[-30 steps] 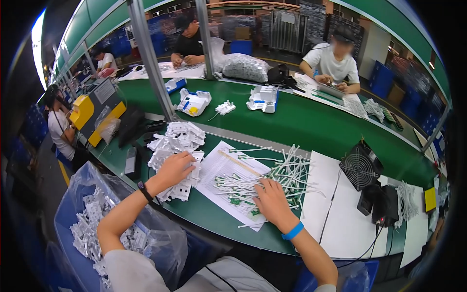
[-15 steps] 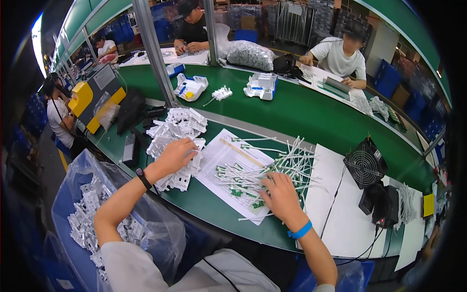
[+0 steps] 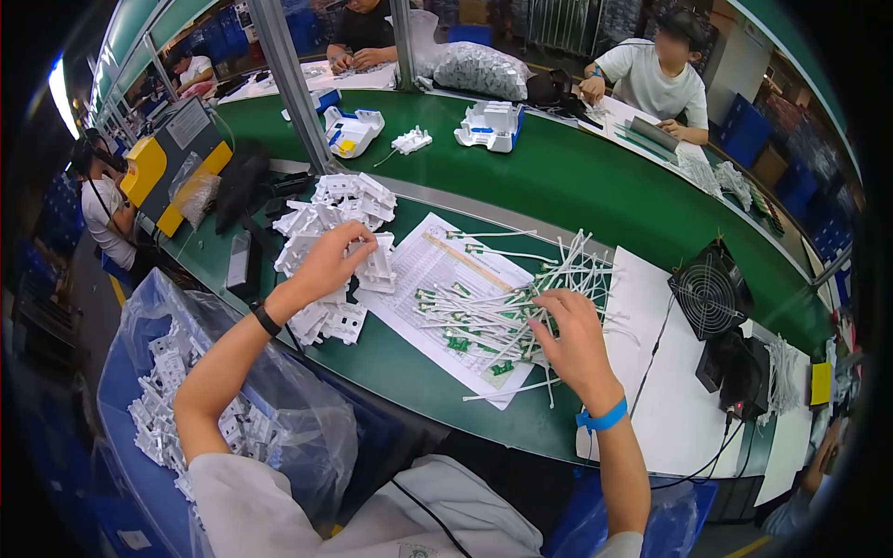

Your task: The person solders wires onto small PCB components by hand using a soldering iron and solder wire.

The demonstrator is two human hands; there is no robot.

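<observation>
Head view shows us two bare hands over a green workbench (image 3: 395, 365). Our left hand (image 3: 326, 262) is at the heap of white plastic housings (image 3: 352, 197), fingers curled toward the thumb; whether it grips one we cannot tell. Our right hand (image 3: 577, 344), half open with bent fingers, is at the right part of the pile of white cables (image 3: 493, 313) tipped with small green circuit boards (image 3: 458, 345), which partly covers a printed sheet (image 3: 437, 260); we make out no cable clearly held. We judge the step in hand as picking parts from both piles. The next move seems to call for pinching one cable and freeing it without dragging its tangled neighbours.
</observation>
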